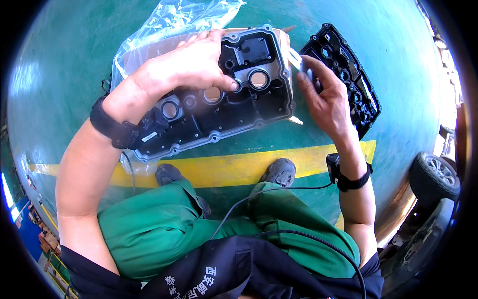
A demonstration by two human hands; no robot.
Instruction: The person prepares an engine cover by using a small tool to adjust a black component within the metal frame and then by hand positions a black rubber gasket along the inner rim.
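Observation:
A black valve cover (pixel 254 102) with a silver gasket rim and round openings lies on cardboard (pixel 287 42), partly inside clear plastic wrap (pixel 186 11). My left hand (pixel 189 65) rests over the cover, fingers stretched toward its top edge, thumb out beside a round opening. My right hand (pixel 323 97), just right of the cover, is closed on a utility knife (pixel 308 71), its light end pointing up-left at the cardboard's edge. A second black valve cover (pixel 365 99) lies on the floor behind that hand, partly hidden by it.
The green floor (pixel 74 65) carries a yellow painted stripe (pixel 224 169), where my feet (pixel 278 173) are. A wheel (pixel 434 175) and a dark vehicle part (pixel 423 244) stand at the right. Boxes (pixel 49 241) lie at the far left. Cables hang across my legs.

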